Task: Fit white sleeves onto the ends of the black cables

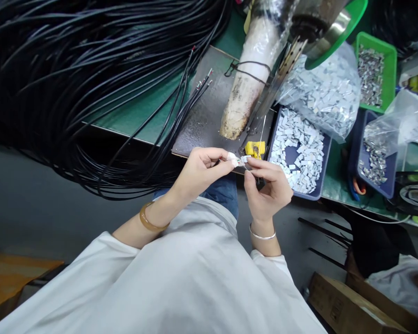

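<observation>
Though small, blocky white connector [244,159] between left fingers [223,169] and right fingers [264,164].

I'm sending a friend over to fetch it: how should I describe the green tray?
Find the bulging clear bag right of the pale, wrapped pipe. Just past the bag's upper right is a rectangular tray of small metal pieces. It is bright green; the two nearby trays, one of white pieces, are blue.

Lower right: cardboard box [348,304] | upper right: green bin [389,74], metal pieces [370,76] | lower left: orange panel [17,277]
</observation>
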`<state>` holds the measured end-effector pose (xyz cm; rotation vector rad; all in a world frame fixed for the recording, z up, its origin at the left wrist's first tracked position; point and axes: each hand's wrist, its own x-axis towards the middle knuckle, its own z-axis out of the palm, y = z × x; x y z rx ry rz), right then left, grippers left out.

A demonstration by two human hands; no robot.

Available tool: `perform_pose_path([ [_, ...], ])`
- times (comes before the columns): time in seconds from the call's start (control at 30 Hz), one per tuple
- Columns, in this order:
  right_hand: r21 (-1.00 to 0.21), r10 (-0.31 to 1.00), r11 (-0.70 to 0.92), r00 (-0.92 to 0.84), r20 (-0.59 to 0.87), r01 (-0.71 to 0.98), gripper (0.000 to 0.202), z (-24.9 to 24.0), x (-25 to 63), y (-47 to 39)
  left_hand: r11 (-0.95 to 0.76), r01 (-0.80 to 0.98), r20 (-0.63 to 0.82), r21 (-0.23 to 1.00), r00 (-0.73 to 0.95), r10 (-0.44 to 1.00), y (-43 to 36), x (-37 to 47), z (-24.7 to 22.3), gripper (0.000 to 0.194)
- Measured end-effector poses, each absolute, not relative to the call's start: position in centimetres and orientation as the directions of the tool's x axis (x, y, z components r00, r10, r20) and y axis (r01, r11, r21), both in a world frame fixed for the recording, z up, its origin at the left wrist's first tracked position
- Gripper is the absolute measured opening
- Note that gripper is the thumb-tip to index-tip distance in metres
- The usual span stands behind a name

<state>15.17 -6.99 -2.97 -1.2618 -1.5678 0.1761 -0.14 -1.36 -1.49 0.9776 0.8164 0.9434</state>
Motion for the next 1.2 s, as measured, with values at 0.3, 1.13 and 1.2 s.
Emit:
perform_pose_path([
  [0.3,-0.384,0.643,0.504,-0.039,0.765,0.774,0.023,-3.2,15.3,-5.8,0.14,-0.184,-0.099,0.973,0.216,0.971,-0.8,0.4,-1.3,0.011],
  [1.13,-0.454,0.702,0.442,0.017,0.712,0.774,0.021,-2.4,15.0,-5.4,0.047,-0.103,-0.022,0.994,0.231,0.973,-0.8,-0.1,-1.4,0.016],
  [1.2,-0.511,0.735,0.443,0.029,0.678,0.737,0.021,-2.2,14.9,-5.4,0.049,-0.128,-0.016,0.991,0.245,0.969,-0.8,-0.3,-1.4,0.017],
])
